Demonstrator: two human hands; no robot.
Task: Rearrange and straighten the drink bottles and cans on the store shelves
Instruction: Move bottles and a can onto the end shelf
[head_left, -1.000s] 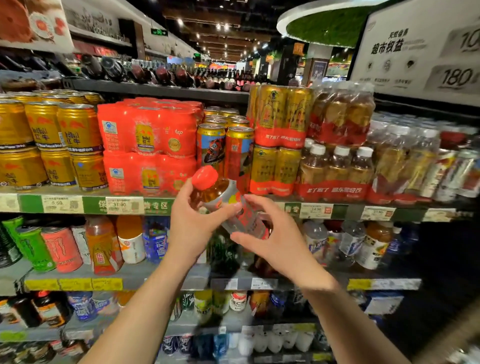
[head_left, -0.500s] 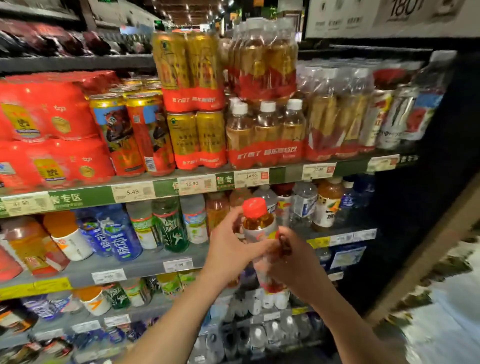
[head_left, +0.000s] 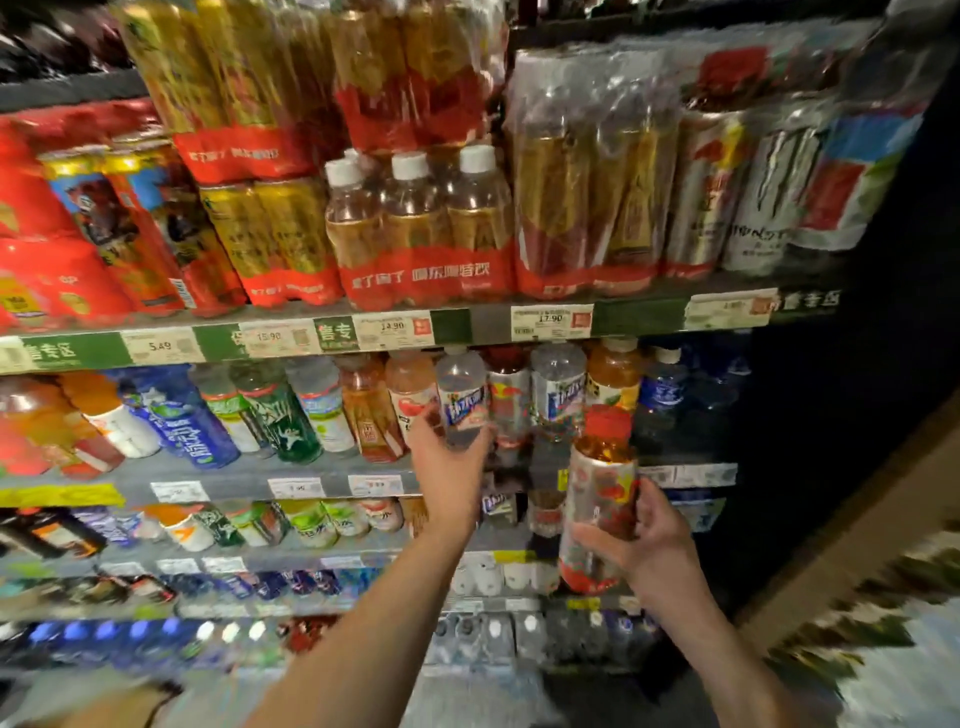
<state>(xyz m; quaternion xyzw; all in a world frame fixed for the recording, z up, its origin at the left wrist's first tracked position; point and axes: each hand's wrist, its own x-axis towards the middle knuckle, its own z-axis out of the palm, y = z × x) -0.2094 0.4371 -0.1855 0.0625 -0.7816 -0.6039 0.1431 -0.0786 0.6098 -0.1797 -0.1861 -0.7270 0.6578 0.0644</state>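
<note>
A red-capped bottle of amber drink (head_left: 600, 499) with a red and white label stands upright in front of the shelves, gripped low on its body by my right hand (head_left: 641, 545). My left hand (head_left: 449, 460) reaches into the second shelf (head_left: 249, 478) and its fingers curl round the lower part of a clear bottle with a blue label (head_left: 462, 397). A second clear bottle of the same kind (head_left: 557, 387) stands just to its right, with a red-capped bottle (head_left: 506, 395) between them.
The top shelf (head_left: 457, 325) carries shrink-wrapped packs of amber bottles (head_left: 415, 228), gold cans and red multipacks. Orange, blue and green bottles line the second shelf to the left. Lower shelves hold small bottles and cans. A dark panel closes the unit's right end.
The view shifted right and down along the shelves. My left hand let go of the red-capped bottle and reached to the clear bottle on the second shelf; my right hand alone holds the red-capped bottle.
</note>
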